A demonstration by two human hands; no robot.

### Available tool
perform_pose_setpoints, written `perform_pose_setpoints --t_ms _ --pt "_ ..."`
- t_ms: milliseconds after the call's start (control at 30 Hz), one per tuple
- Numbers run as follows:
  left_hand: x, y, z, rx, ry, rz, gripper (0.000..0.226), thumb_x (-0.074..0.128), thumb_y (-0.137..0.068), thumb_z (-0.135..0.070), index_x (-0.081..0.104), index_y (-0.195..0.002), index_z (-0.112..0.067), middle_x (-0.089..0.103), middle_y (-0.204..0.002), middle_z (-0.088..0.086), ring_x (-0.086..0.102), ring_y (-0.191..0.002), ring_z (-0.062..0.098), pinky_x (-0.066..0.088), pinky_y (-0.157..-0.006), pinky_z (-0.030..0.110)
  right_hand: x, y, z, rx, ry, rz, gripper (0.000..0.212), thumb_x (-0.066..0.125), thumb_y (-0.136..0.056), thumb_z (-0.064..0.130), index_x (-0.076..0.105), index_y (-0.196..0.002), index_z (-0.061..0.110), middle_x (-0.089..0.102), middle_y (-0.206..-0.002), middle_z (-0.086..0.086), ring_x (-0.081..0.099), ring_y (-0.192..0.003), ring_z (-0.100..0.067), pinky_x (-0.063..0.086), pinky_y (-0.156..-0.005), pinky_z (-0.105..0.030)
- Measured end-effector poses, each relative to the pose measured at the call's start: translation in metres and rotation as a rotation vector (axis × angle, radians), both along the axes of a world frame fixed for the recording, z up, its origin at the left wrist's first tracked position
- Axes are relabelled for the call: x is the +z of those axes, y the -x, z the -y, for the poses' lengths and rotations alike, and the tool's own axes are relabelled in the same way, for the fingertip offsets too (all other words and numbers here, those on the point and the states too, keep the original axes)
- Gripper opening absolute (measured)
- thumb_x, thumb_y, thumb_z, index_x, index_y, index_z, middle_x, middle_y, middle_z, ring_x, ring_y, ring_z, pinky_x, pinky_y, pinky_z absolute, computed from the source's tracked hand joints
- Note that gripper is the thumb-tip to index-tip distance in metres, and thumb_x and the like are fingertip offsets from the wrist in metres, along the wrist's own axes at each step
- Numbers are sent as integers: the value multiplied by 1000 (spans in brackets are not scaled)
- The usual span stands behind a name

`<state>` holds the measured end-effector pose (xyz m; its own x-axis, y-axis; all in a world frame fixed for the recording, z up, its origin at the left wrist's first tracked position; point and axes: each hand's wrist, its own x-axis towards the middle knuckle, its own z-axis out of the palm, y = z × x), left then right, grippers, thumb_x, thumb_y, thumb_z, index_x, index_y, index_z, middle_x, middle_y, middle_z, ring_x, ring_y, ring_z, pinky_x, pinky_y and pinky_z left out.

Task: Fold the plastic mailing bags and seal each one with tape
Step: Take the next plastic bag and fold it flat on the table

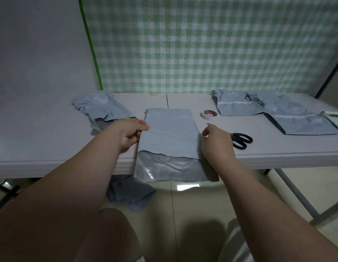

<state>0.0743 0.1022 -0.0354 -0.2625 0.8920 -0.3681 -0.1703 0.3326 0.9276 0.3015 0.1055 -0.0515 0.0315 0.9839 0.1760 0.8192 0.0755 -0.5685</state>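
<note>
Though folded over once at the near edge of the table point(51, 129), not sealed yet: no tape seen on the bag point(170, 129), lower part hanging off the edge. Pinching its left side with the left hand point(128, 133). Right hand point(217, 142) just beside its right side; hard to tell whether holding anything. Tape roll point(209, 114) and scissors point(241, 140) lying near. Probably more to do: flat bags point(300, 123) toward the far right corner, crumpled heap point(102, 108) far left.

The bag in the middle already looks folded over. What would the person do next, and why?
Probably the right hand reaches forward to the tape roll. The folded bag lies doubled over with the left hand pinching its edge, no tape shows on it, and the right hand holds nothing, fingers pointing toward the roll.
</note>
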Motion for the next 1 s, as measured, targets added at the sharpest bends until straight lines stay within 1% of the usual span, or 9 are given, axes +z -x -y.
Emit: perform_pose_setpoints --t_ms 67,200,367,633,733,767,833,900,1000 --pt "-1 -1 2 27 -29 59 17 53 -92 4 57 -79 -7 61 -68 4 54 -47 4 46 -60 14 -1 -1 2 24 -31 -19 16 46 -95 16 57 -104 10 63 -102 -14 53 -104 -33 35 -71 -31" --pt "-3 -4 6 82 -50 100 15 54 -91 4 60 -80 -3 61 -76 8 51 -65 12 43 -70 23 -1 -3 8 65 -59 -50 17 50 -94 19 59 -106 11 64 -103 -13 53 -105 -31 38 -77 -33" --pt "1 -15 15 47 -23 -330 24 58 -85 11 63 -100 -7 58 -80 7 49 -58 13 45 -41 11 -6 -7 13 56 -82 43 19 50 -92 17 58 -109 12 61 -111 -14 53 -105 -33 42 -81 -37" --pt "-1 -12 27 -113 -29 -616 40 63 -83 9 59 -123 1 59 -94 11 51 -64 18 46 -47 18 -7 -11 23 8 -99 155 20 48 -94 24 59 -108 17 61 -111 -10 54 -103 -31 37 -72 -34" --pt "9 -15 37 -326 24 -1026 6 70 -79 -4 65 -83 -5 55 -76 9 51 -67 20 39 -60 24 -2 -11 28 -36 -99 290 21 47 -93 18 58 -111 18 61 -113 -9 57 -104 -32 36 -69 -32" --pt "10 -14 36 -375 57 -1134 19 70 -78 -7 56 -65 -6 49 -64 6 46 -60 18 34 -55 25 1 -10 29 -44 -106 325 24 48 -91 14 58 -112 18 62 -112 -10 57 -104 -31 36 -69 -32" --pt "16 -14 37 -403 85 -1298 28 66 -80 -10 49 -58 -6 43 -59 8 43 -57 19 31 -50 29 8 -7 30 -26 -151 362 28 50 -87 9 59 -113 16 61 -111 -10 54 -107 -31 36 -69 -31" --pt "19 -18 34 -308 -48 -1474 18 57 -87 -11 61 -78 4 53 -77 18 55 -81 31 39 -65 34 14 2 27 56 -205 348 28 50 -88 13 60 -114 14 59 -114 -11 51 -109 -31 39 -74 -33" --pt "11 -29 21 -281 -315 -1495 30 47 -95 -11 59 -120 1 53 -126 21 47 -120 33 32 -94 30 16 27 16 259 -218 248 32 44 -95 24 58 -121 11 54 -125 -12 50 -115 -33 41 -86 -37"
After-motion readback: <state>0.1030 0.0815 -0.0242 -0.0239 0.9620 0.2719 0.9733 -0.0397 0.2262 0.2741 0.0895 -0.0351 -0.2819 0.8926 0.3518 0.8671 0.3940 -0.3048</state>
